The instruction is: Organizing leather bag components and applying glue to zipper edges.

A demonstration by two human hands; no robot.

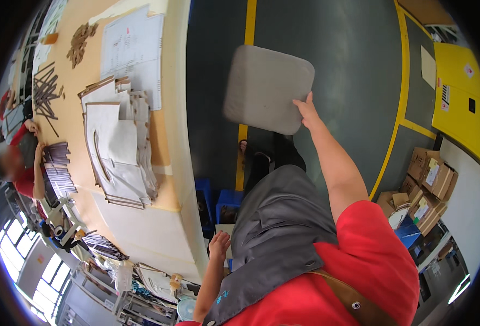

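Note:
My right hand (306, 111) grips the near right corner of a grey square seat cushion (270, 89) with rounded corners. My arm is stretched forward, and the cushion is held over the dark floor. Its far left edge is slightly blurred. The fingers beneath the cushion are hidden, while the thumb shows along its edge. My left hand (220, 244) hangs by my apron, close to the side of the work table (142, 233). Its fingers are loosely bent and hold nothing that I can see.
A stack of cut leather-like sheets (115, 146) lies on the table beside paper drawings (134, 49) and dark strips (45, 92). A co-worker (25, 168) sits across the table. Blue stools (229, 201) stand beneath its edge. Cardboard boxes (433, 174) and a yellow cabinet (462, 98) are on the right.

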